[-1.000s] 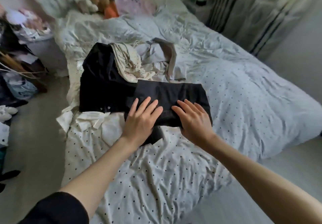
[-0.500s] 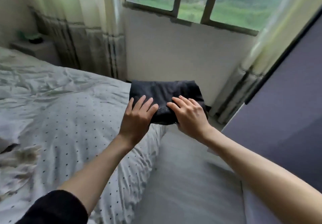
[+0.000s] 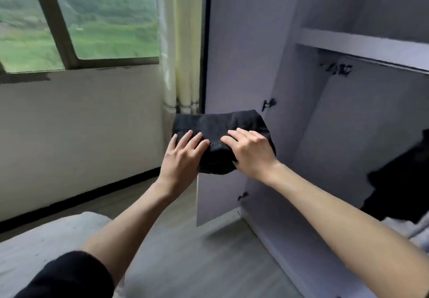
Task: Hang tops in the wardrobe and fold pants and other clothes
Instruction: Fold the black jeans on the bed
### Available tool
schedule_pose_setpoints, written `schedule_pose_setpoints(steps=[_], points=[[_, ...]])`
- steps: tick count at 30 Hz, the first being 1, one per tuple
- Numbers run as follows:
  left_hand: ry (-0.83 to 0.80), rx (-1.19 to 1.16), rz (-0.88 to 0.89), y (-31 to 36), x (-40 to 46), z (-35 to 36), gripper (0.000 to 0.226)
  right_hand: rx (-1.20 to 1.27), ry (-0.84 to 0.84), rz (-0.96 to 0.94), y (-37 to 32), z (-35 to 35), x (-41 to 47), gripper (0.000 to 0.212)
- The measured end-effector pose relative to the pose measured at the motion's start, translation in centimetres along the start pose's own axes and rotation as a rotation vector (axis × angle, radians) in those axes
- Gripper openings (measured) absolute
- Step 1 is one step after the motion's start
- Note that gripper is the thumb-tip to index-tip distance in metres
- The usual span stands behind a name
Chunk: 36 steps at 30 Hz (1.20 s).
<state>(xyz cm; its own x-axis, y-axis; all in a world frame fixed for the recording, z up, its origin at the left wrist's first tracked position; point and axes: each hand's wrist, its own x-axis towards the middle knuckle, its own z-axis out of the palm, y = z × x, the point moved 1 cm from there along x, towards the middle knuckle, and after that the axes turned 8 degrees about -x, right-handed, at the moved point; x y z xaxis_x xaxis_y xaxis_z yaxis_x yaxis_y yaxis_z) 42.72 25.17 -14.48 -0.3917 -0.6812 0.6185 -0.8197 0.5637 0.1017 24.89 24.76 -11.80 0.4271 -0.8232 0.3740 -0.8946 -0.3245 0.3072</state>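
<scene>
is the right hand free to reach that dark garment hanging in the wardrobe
Probably not as things stand: the right hand and the left hand both hold the folded dark pants. The open wardrobe leaves the hanging dark garment unblocked.

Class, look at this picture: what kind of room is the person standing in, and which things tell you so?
Most likely a bedroom: an open wardrobe with a shelf, a curtained window, and a bed corner.

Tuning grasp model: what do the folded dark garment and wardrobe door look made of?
Folded dark garment: likely denim or heavy cotton, matte charcoal, a double-stitched seam showing between the hands. Wardrobe door: probably laminated board, smooth pale lilac-grey with a raw light edge; the core can't be confirmed.
</scene>
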Motion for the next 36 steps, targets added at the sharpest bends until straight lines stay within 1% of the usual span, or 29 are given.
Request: schedule_pose_setpoints(steps=[2, 7, 11, 14, 18, 20, 23, 26, 32, 36], points=[[-0.017, -0.097, 0.087, 0.9, 4.6, 2.1, 0.049, -0.038, -0.026, 0.124, 4.0, 0.3, 0.2, 0.049], [-0.001, -0.215, 0.252, 3.5, 13.8, 5.0, 0.044, -0.181, -0.09, 0.301, 11.6, -1.4, 1.1, 0.052], [0.047, -0.274, 0.362, 6.5, 22.9, 6.0, 0.038, -0.213, -0.05, 0.428, 18.7, -4.3, 2.5, 0.052], [0.141, -0.307, 0.424, 9.1, 30.6, 6.2, 0.035, -0.276, -0.013, 0.511, 25.0, -7.3, 4.5, 0.051], [0.249, -0.335, 0.481, 12.4, 39.8, 4.9, 0.039, -0.385, 0.034, 0.559, 31.8, -12.1, 7.1, 0.052], [0.302, -0.348, 0.509, 14.1, 43.9, 3.9, 0.039, -0.454, 0.084, 0.574, 35.1, -14.6, 8.0, 0.053], [0.416, -0.373, 0.558, 16.6, 48.8, 2.3, 0.037, -0.567, 0.15, 0.596, 39.0, -17.7, 9.1, 0.052], [0.491, -0.401, 0.583, 19.0, 52.9, 2.1, 0.036, -0.672, 0.178, 0.614, 42.4, -19.6, 9.8, 0.052], [0.563, -0.428, 0.658, 24.3, 59.4, 5.2, 0.042, -0.893, 0.192, 0.665, 49.2, -19.3, 9.1, 0.053], [0.617, -0.443, 0.728, 27.4, 62.0, 8.4, 0.054, -0.98, 0.157, 0.735, 52.5, -17.5, 8.0, 0.061]])
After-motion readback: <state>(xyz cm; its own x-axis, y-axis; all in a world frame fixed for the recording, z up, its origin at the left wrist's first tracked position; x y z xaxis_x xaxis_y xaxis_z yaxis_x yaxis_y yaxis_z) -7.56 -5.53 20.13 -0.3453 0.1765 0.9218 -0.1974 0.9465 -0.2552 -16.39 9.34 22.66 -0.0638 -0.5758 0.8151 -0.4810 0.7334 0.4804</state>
